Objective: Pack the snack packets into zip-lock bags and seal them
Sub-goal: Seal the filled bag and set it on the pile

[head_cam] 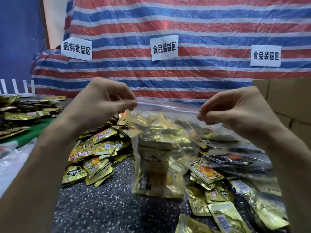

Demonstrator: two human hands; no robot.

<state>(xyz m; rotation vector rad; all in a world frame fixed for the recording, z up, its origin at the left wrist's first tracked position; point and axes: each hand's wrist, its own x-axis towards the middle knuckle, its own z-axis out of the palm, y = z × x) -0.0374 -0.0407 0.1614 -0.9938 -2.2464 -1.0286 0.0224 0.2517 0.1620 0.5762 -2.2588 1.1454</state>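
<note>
Two top corners of the filled zip-lock bag (156, 148), held above the pile of snack packets (94, 153), are pinched by the left hand (101, 101) and right hand (235, 108), so sealing is likely the step, and the strip (168, 107) must next be pressed shut.

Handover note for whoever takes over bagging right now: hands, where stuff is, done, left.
Hands: the left hand pinches the zip-lock bag at the left end of its top strip; the right hand pinches the right end. The bag hangs between them above the speckled table.
Done: some snack packets sit in the bottom of the bag.
Unclear: whether the zip is pressed fully shut.
Left: finish the seal, set the bag aside, then bag the loose packets piled on both sides of the table.
</note>
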